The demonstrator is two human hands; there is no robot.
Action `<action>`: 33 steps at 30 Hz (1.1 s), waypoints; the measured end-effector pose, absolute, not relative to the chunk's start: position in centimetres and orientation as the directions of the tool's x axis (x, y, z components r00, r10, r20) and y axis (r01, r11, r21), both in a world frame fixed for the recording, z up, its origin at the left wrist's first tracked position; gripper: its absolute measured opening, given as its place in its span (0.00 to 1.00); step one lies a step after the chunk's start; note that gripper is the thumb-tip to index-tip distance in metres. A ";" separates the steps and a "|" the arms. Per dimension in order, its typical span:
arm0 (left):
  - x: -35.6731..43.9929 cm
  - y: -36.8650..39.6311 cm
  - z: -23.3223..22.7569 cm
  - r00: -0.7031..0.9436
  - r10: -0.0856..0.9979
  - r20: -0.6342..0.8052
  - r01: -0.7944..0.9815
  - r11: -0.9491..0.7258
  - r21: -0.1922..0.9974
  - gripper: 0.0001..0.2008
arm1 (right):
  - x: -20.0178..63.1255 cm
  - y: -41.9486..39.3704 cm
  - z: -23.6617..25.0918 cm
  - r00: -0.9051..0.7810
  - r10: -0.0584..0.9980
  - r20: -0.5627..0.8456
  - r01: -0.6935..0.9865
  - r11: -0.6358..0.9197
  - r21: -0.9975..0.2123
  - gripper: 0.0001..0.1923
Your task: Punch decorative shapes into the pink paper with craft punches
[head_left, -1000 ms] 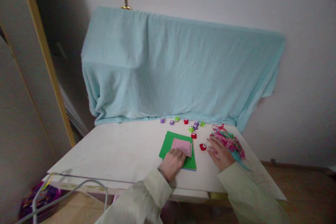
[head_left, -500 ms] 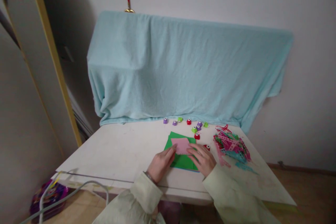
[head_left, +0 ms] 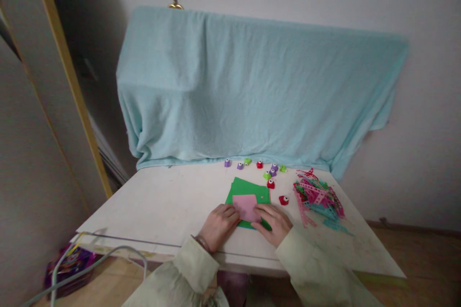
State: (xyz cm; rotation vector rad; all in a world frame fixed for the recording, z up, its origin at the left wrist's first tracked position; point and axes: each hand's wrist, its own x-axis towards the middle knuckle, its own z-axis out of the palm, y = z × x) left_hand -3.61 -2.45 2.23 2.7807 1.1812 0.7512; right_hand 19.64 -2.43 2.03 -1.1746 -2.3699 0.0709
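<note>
Draped along the wall, a pale blue towel (head_left: pixel 252 91), hanging down to the back edge of a white table (head_left: pixel 162 206). On the tabletop, right of centre, a green sheet (head_left: pixel 252 191) with a smaller pink paper (head_left: pixel 245 205) lying on its near part. To the right, well apart, a heap of pink and teal paper strips (head_left: pixel 317 196). Behind the sheet, small punches (head_left: pixel 268 172) scattered (red, purple, green), one red punch (head_left: pixel 284 200) just beside the sheet's right edge. Left hand (head_left: pixel 218 224) and right hand (head_left: pixel 275 223) resting at the pink paper's near corners, fingers loosely curled, fingertips touching its edges; actual pinching impossible to tell.
</note>
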 end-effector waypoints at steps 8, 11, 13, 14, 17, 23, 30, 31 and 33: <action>-3.6 -2.4 1.9 0.583 0.742 0.332 0.715 -0.662 0.223 0.10 | 21.5 -0.3 -0.1 -0.309 0.844 0.438 0.926 0.373 -0.065 0.27; -3.6 -2.3 1.9 0.592 0.734 0.333 0.711 -0.670 0.213 0.11 | 21.4 -0.4 0.4 -0.245 0.844 0.477 0.940 0.327 -0.096 0.25; -3.8 -2.4 2.0 0.596 0.728 0.340 0.701 -0.678 0.221 0.11 | 21.0 -0.9 1.3 -0.338 0.822 0.457 0.874 0.454 -0.171 0.20; -3.8 -2.4 2.0 0.595 0.726 0.344 0.697 -0.680 0.230 0.11 | 20.7 -1.2 1.8 -0.394 0.806 0.441 0.818 0.526 -0.232 0.18; -3.9 -2.7 2.2 0.578 0.735 0.353 0.690 -0.672 0.269 0.10 | 19.6 -1.9 2.7 -0.504 0.775 0.381 0.620 0.632 -0.465 0.16; -4.0 -3.2 2.1 0.563 0.736 0.376 0.678 -0.671 0.299 0.10 | 18.7 -1.6 1.6 -0.449 0.817 0.363 0.539 0.571 -0.619 0.08; -3.6 -3.0 0.6 0.569 0.715 0.406 0.693 -0.683 0.232 0.10 | 19.1 -1.0 1.2 -0.424 0.814 0.398 0.550 0.580 -0.601 0.03; -3.5 -3.0 0.7 0.574 0.719 0.393 0.693 -0.682 0.235 0.10 | 19.1 -1.0 1.2 -0.430 0.815 0.389 0.553 0.578 -0.600 0.02; -3.2 -2.9 1.0 0.559 0.738 0.379 0.699 -0.665 0.264 0.10 | 19.2 -0.9 1.1 -0.436 0.822 0.367 0.562 0.567 -0.603 0.02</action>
